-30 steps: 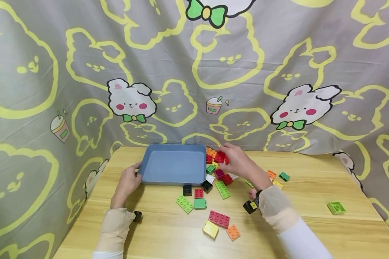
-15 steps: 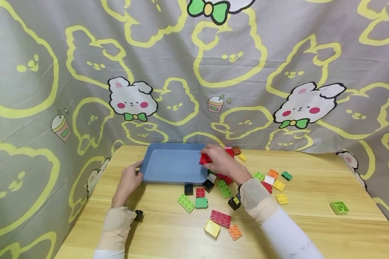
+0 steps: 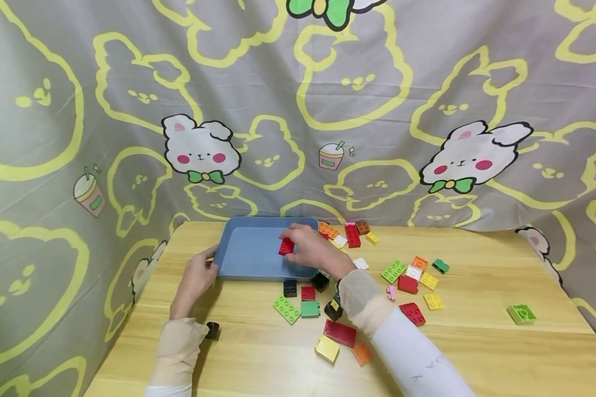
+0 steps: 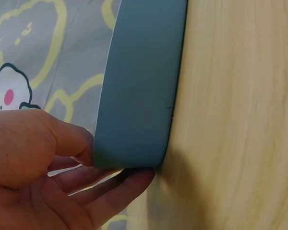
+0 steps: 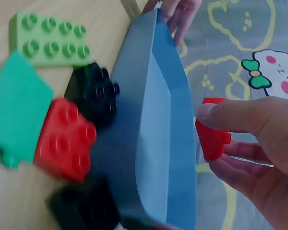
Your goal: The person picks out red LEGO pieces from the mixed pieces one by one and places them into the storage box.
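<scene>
My right hand [image 3: 310,249] pinches a red toy brick [image 3: 286,246] over the inside of a blue rectangular tray [image 3: 225,277]. In the right wrist view, thumb and fingers hold this red brick [image 5: 212,132] above the tray's rim. My left hand [image 3: 197,277] grips the tray's left side; the left wrist view has its thumb at the rim and its fingertips by the lower edge of the tray wall [image 4: 139,86]. No bricks show in the visible part of the tray floor, though the right hand covers some of it.
Loose bricks lie right of the tray, among them a red brick [image 3: 352,235] and a light green one [image 3: 394,271]. In front are a light green brick [image 3: 286,310], a green brick [image 3: 310,309] and a yellow brick [image 3: 326,349]. A patterned cloth [image 3: 258,82] hangs behind the table.
My right hand has moved left from the brick pile to over the tray, carrying the red brick. The left hand stays at the tray's left side.
</scene>
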Demonstrator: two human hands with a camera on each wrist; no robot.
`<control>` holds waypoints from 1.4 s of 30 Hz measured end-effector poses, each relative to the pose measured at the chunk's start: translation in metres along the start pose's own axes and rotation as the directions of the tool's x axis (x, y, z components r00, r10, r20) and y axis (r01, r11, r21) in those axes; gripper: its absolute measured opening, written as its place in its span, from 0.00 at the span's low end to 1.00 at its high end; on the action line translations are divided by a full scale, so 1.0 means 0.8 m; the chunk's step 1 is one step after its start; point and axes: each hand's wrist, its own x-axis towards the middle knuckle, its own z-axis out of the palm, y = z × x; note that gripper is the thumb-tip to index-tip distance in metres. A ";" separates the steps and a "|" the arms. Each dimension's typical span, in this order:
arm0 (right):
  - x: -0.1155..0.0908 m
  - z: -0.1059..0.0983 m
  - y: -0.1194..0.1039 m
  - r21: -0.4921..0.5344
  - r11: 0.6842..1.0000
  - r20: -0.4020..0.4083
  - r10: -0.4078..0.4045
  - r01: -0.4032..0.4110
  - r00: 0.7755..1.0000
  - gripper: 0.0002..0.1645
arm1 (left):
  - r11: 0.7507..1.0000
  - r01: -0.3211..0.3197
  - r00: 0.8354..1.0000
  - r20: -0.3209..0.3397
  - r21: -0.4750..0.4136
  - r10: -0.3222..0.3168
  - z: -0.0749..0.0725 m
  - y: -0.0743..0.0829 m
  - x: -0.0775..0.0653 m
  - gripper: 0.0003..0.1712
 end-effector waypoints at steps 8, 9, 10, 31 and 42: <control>0.029 0.026 -0.020 -0.005 1.000 0.039 -0.004 0.004 0.999 0.28 | 1.000 0.000 1.000 0.011 0.010 0.000 0.000 -0.003 0.005 0.32; 0.033 0.030 -0.022 -0.005 1.000 0.046 -0.007 0.008 0.999 0.28 | 1.000 -0.002 1.000 0.009 0.011 0.002 0.000 -0.003 0.006 0.32; 0.038 0.034 -0.024 -0.011 1.000 0.053 -0.012 0.013 0.999 0.28 | 1.000 -0.001 1.000 0.008 0.009 0.001 0.000 -0.003 0.006 0.32; 0.085 0.073 -0.052 -0.071 0.997 0.211 0.026 -0.011 0.977 0.15 | 1.000 0.030 1.000 -0.003 -0.006 -0.030 0.000 -0.004 0.002 0.32; 0.088 0.077 -0.052 -0.068 0.998 0.219 0.030 -0.015 0.975 0.03 | 0.998 0.053 0.998 0.016 -0.044 -0.052 0.000 -0.001 0.004 0.32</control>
